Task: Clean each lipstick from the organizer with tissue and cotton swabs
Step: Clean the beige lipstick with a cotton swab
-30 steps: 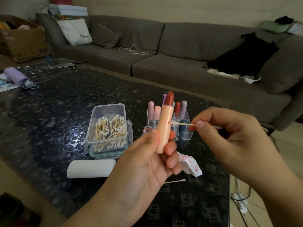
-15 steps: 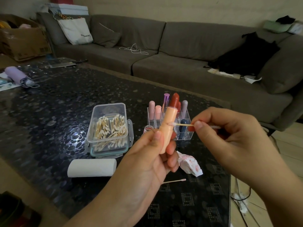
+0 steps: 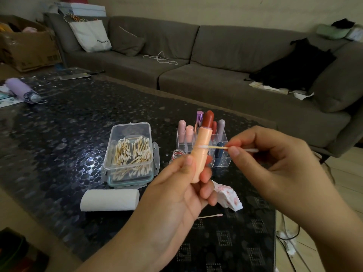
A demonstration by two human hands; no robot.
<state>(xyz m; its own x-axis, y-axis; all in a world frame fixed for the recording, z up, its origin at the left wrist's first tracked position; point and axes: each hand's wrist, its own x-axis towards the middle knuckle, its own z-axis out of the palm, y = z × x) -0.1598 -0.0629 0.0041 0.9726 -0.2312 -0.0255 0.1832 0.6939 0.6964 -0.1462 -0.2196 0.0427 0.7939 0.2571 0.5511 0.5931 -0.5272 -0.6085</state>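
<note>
Above the surface, the left hand grips the lipstick, now tilted slightly more rightward. The right hand pinches a swab, its tip still on the tube's seam; cleaning continues, the organizer just behind.

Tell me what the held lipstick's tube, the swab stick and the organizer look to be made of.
Lipstick tube: likely matte plastic, with an even peach colour and no glints. Cotton swab: the tan stick suggests wood or bamboo, though it could be paper; the tips are white cotton. Organizer: clear, glossy hard plastic, probably acrylic, with see-through walls and bright edges.
</note>
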